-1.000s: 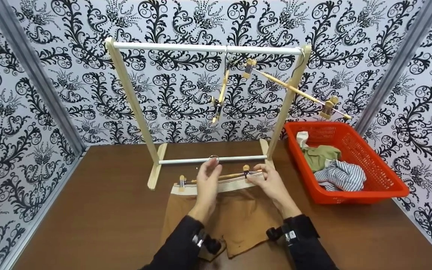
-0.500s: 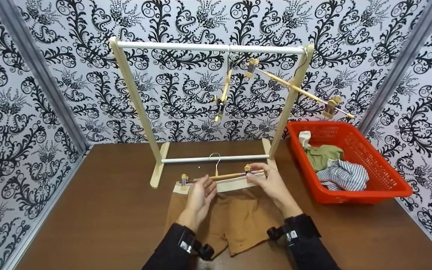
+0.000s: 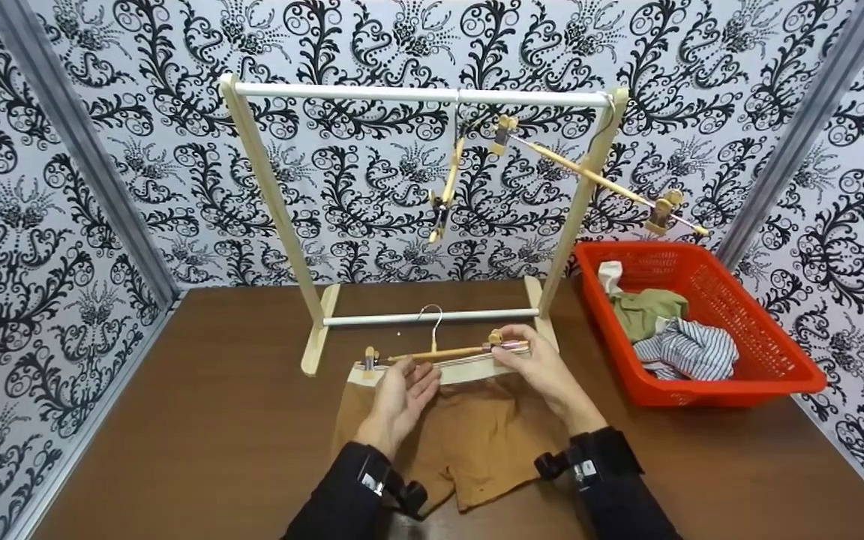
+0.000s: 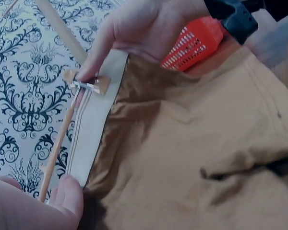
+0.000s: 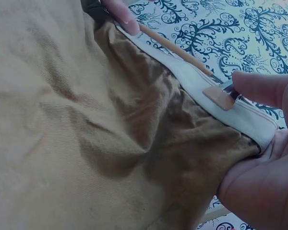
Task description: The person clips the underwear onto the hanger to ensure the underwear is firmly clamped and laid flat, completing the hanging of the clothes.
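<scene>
Brown shorts (image 3: 477, 442) with a pale waistband (image 3: 469, 370) hang from a wooden clip hanger (image 3: 447, 351). Its metal hook (image 3: 438, 319) points up, and a clip sits near each end of the waistband. My right hand (image 3: 541, 367) pinches the right clip (image 5: 221, 97), with other fingers behind the waistband's end. Palm up, my left hand (image 3: 400, 397) lies at the waistband left of its middle, its relaxed fingers touching the cloth beside the hanger bar. The left clip (image 3: 369, 361) stands just beyond that hand.
Behind the shorts stands a wooden rack (image 3: 274, 202) with a white top rail (image 3: 372, 93). Two more clip hangers hang from it, one (image 3: 589, 176) jutting right. A red basket (image 3: 739, 387) with striped and green clothes is on the right of the brown table (image 3: 199, 420).
My left hand has come down from the hanger's hook to the waistband, uncovering the hook. My right hand stays at the right clip.
</scene>
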Motion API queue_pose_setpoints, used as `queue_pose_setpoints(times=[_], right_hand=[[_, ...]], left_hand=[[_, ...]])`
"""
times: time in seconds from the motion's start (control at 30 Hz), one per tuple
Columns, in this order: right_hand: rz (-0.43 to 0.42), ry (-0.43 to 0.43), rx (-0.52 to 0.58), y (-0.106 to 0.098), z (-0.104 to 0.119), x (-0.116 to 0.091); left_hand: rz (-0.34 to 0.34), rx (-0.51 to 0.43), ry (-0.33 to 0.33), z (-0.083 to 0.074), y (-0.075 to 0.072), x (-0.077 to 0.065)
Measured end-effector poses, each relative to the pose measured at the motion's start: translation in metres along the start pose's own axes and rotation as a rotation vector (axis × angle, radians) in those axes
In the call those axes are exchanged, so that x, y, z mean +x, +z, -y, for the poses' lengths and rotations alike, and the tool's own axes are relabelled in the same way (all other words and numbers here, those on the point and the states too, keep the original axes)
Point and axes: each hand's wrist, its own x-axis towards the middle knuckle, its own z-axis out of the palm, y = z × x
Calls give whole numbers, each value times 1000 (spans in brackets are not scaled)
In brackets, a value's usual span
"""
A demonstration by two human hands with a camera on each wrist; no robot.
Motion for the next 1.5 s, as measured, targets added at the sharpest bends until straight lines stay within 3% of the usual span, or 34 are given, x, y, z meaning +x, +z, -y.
queue_pose_setpoints(times=[0.3, 0.47, 0.73, 0.93, 1.07, 1.2, 1.4, 1.5], right_hand=[[244, 0, 146, -5, 5, -3], [356, -19, 113, -4, 13, -8], [349, -109, -37, 5, 33, -17], [329, -175, -33, 23, 53, -30], [310, -223, -36, 40, 65, -43], [236, -251, -39, 59, 75, -55], [138, -321, 74, 85, 91, -67], [100, -377, 83, 97, 100, -68]], left_hand=[[-57, 20, -21, -5, -3, 3], [-47, 3, -18, -9, -1, 1], [-22, -10, 71, -20, 2, -2], [-10, 9, 139, -39, 8, -5], [-14, 106, 181, -56, 14, -8], [-61, 300, 272, -72, 22, -11], [-97, 804, 632, -96, 28, -16], [-24, 928, 752, -107, 29, -20]])
